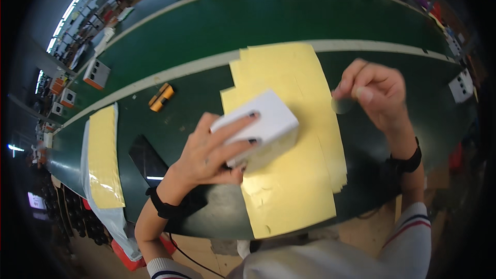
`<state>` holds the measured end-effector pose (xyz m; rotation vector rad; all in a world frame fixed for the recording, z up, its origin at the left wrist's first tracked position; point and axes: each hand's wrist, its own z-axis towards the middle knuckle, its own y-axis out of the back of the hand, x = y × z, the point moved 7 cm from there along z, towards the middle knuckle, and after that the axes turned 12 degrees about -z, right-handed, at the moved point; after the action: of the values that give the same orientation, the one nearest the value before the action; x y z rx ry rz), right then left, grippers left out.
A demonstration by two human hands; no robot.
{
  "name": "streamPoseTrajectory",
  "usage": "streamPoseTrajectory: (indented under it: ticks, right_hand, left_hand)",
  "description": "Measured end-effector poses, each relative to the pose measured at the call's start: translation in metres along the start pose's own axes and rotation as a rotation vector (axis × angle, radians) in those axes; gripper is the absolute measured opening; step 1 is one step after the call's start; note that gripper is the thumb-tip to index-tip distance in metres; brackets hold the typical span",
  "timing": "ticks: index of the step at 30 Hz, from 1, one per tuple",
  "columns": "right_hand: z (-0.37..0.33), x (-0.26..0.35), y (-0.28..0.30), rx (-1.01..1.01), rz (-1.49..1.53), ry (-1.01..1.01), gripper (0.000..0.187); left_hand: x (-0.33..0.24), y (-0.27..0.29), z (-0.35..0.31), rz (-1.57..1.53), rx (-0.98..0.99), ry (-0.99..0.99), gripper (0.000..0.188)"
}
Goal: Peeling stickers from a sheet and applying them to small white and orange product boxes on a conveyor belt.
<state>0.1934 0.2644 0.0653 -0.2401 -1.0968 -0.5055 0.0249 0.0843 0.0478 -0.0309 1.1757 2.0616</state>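
green worktop (pixel 196 90) spreads around both hands, with a pale rail (pixel 361 46) crossing beyond the fingertips and a second green strip (pixel 310 15) past it. the left hand (pixel 206 152) grasps a white box (pixel 271 119), two dark-nailed fingers laid across its top and the thumb down by the near side. the box sits under and just right of those fingers, above yellow sheets (pixel 294 201); whether it touches them i cannot tell. the right hand (pixel 377 90) is raised past the right edge of the sheets, fingertips drawn together on a small clear round piece (pixel 341 106) that hangs just below them; motion blurs this hand a little. left of the left fingers lie a dark flat slab (pixel 146 154), partly behind the wrist, and, farther away, an orange and black tool (pixel 161 97). well left of those fingers, more yellow sheets lie in clear plastic wrapping (pixel 87 150).
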Motion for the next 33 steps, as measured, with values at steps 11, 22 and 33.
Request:
streamPoseTrajectory:
  ticks: [11,22,33]
  right_hand:
    - [-0.068,0.074,-0.1,0.188,-1.058,0.724,0.012]
    - [-0.088,0.062,-0.124,0.273,-1.234,0.92,0.005]
    - [-0.094,0.044,-0.134,0.335,-1.35,0.986,0.003]
  left_hand:
    - [-0.043,-0.031,-0.002,-0.349,-0.131,0.079,0.047]
    - [-0.035,-0.039,-0.011,-0.376,-0.204,-0.057,0.026]
    - [-0.033,-0.04,-0.012,-0.377,-0.284,-0.038,0.026]
